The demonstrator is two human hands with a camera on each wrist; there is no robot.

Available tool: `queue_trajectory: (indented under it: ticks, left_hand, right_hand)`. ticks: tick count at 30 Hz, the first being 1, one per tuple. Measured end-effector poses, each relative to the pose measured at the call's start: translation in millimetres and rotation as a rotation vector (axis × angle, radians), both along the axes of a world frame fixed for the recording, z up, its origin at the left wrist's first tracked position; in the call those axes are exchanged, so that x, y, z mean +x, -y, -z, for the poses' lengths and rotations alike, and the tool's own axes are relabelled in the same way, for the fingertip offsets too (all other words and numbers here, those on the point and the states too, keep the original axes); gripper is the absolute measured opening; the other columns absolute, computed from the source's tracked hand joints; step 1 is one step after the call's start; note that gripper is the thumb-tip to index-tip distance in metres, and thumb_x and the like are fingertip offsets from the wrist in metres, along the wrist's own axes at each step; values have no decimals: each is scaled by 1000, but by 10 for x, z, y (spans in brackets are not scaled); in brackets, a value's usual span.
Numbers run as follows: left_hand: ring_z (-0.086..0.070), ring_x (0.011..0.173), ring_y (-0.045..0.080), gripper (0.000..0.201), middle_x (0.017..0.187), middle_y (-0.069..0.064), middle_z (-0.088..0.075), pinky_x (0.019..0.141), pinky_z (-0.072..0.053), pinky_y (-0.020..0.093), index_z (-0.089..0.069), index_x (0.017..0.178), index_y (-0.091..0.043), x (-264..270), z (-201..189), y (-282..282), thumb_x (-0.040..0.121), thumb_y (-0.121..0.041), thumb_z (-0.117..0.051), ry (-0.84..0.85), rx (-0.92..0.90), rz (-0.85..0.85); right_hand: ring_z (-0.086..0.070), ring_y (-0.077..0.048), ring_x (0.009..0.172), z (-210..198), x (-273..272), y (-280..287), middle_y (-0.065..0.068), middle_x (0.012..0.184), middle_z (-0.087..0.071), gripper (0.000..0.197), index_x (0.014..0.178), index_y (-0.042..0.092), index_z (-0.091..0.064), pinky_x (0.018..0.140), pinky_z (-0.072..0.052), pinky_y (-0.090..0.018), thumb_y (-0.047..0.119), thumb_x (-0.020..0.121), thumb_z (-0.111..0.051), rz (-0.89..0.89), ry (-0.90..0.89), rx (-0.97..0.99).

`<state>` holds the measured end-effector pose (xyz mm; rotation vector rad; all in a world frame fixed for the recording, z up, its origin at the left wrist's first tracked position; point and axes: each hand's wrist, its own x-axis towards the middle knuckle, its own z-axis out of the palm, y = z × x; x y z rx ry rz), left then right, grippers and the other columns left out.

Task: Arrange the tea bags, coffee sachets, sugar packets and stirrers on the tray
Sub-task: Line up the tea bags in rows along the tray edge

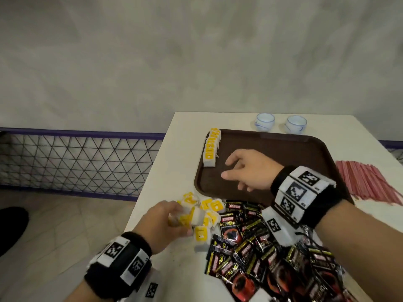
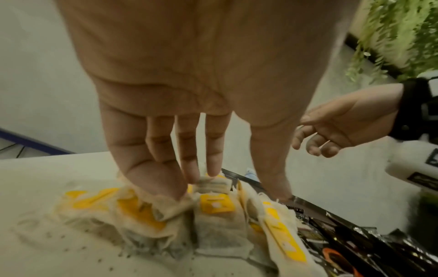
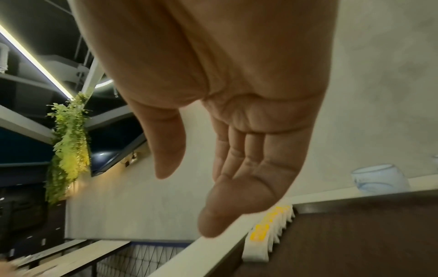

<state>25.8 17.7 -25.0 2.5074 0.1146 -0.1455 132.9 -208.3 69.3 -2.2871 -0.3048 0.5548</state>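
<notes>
A brown tray [image 1: 283, 153] lies on the white table, with a row of tea bags [image 1: 211, 149] with yellow tags standing along its left edge. My right hand [image 1: 229, 170] hovers over the tray's bare middle, fingers relaxed and empty; the right wrist view shows this hand [image 3: 189, 198] above the row [image 3: 263, 232]. My left hand [image 1: 181, 223] reaches into the loose tea bag pile [image 1: 207, 210] in front of the tray. Its straight fingertips [image 2: 187, 178] touch the bags [image 2: 218, 204]. Black coffee sachets [image 1: 250, 247] are heaped to the right of the pile. Red stirrers [image 1: 366, 182] lie right of the tray.
Two small glass cups [image 1: 265, 121] [image 1: 296, 124] stand behind the tray. The table's left edge runs close beside the tea bag pile, with a mesh railing [image 1: 76, 162] and floor beyond. Tea dust specks the tabletop near the pile.
</notes>
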Motion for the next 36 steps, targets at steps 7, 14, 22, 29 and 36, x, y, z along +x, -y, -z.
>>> queue_trajectory:
  ticks: [7, 14, 22, 29, 36]
  left_hand:
    - [-53, 109, 23, 58, 121, 4, -54, 90, -43, 31, -54, 122, -20, 26, 146, -229, 73, -44, -73, -42, 196, -239]
    - [-58, 83, 21, 32, 93, 1, -61, 68, -40, 24, -53, 90, -24, -31, 205, -135, 70, -35, -76, -173, 80, -269]
    - [-54, 70, 20, 26, 73, -1, -58, 60, -52, 28, -58, 75, -22, -188, 181, -258, 67, -15, -81, -72, -285, -341]
    - [-59, 70, 20, 36, 78, 8, -60, 59, -55, 25, -56, 91, -4, -345, -366, -83, 63, -11, -78, -14, -966, -266]
    - [-64, 68, 21, 31, 75, 5, -64, 59, -57, 33, -53, 94, -11, -419, -669, 492, 69, -13, -72, -87, -1293, -133]
  right_hand:
    - [-60, -17, 95, 327, -521, -28, 2, 106, -62, 36, 109, 23, -58, 82, -51, -30, 41, 81, -71, -174, 62, -349]
    - [-49, -27, 122, 557, -750, -351, -6, 132, -49, 63, 130, 15, -44, 99, -45, -39, 39, 79, -73, -228, 98, -459]
    - [-53, -21, 113, 400, -849, -400, 0, 122, -55, 49, 126, 22, -46, 94, -47, -35, 42, 85, -65, -163, 149, -345]
    - [-58, -9, 78, 330, -1000, -344, 6, 100, -62, 34, 112, 28, -58, 74, -53, -31, 35, 81, -73, -75, 10, 295]
    - [-62, -20, 75, 123, -1187, -134, 5, 102, -65, 26, 105, 27, -68, 68, -60, -40, 17, 81, -74, -58, 61, 650]
